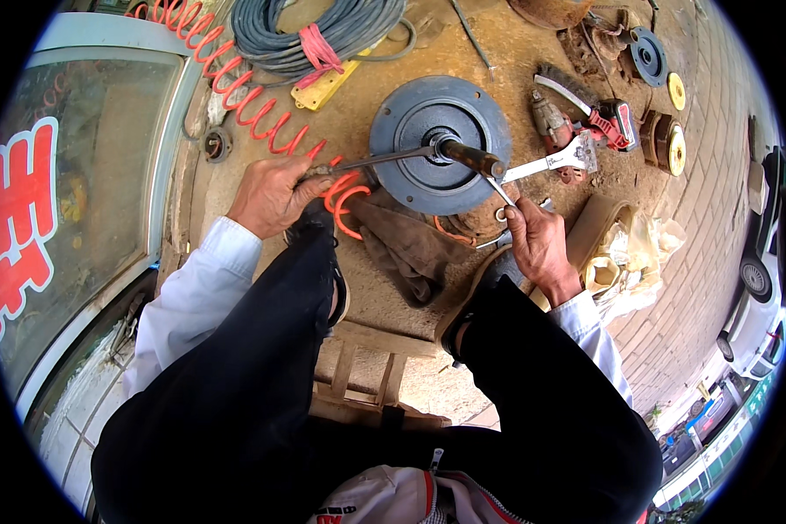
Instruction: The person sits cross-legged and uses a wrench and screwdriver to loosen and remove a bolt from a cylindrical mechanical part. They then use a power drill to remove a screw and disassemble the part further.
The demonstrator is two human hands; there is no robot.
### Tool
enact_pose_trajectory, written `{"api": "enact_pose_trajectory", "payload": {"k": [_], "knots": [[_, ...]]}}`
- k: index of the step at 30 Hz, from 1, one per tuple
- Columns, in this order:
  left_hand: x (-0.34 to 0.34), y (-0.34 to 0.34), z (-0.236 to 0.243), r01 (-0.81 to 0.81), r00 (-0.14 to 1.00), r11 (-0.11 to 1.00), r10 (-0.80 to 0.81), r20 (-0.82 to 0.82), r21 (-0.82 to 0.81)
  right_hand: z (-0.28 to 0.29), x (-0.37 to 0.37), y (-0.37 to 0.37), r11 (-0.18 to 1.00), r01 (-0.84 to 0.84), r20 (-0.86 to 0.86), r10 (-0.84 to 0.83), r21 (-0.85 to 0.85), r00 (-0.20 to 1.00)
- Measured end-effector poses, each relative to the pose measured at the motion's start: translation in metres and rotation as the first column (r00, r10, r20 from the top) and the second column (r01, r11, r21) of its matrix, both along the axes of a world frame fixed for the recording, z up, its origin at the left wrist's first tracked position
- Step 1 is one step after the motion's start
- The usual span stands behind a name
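Observation:
A round blue-grey metal flange lies between my feet, and a dark cylindrical shaft stands tilted out of its middle. My left hand is closed around one end of a long thin metal bar; its far tip meets the base of the shaft. On the other side, my right hand pinches a slim metal rod that reaches to the shaft's near end. Their exact kinds are not clear. An adjustable wrench lies by the flange's right edge, its handle partly behind the shaft.
A red coiled air hose runs past my left hand. Beyond lie a grey cable coil and a yellow power strip. A brown cloth lies before the flange. Rightward are a red cordless tool and spools.

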State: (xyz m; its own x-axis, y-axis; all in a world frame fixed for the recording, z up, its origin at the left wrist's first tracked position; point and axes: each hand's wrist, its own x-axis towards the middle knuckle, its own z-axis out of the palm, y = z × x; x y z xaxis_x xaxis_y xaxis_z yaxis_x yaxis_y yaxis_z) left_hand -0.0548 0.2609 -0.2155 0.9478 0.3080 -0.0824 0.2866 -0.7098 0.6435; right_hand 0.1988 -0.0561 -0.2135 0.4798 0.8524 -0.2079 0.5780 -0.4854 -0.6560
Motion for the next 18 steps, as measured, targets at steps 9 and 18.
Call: {"api": "enact_pose_trajectory", "payload": {"k": [9,18], "knots": [[0.002,0.003,0.0,0.012,0.999,1.0,-0.011,-0.047,0.027,-0.002,0.0,0.002,1.0,0.0,-0.01,0.001,0.03,1.0],[0.005,0.002,0.006,0.013,0.999,1.0,-0.012,-0.053,0.019,0.002,-0.003,0.018,0.995,0.068,-0.111,-0.06,0.078,0.992]]}}
